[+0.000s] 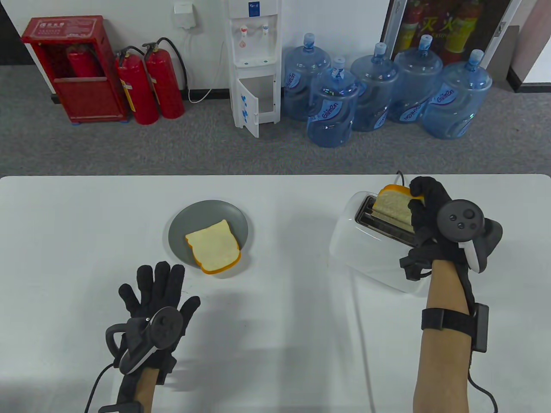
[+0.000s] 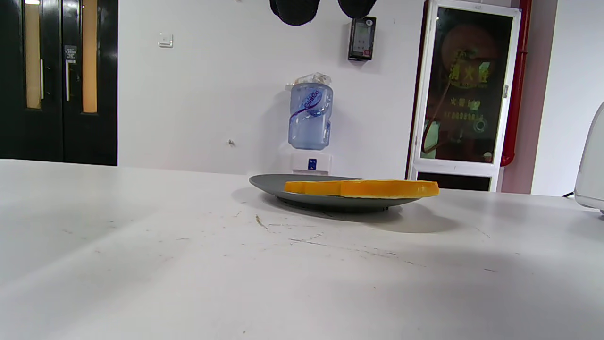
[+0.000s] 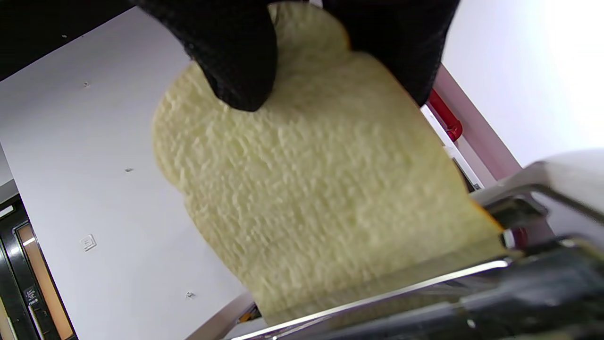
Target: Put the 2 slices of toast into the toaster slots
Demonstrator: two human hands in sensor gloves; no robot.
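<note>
Toast (image 1: 394, 208) pinched by right hand (image 1: 426, 215) enters toaster (image 1: 366, 245) slot.

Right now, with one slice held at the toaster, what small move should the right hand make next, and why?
Probably ease the held slice straight down. The right hand pinches its top edge, and its lower edge seems just inside a slot of the toaster, most of it above the rim.
</note>
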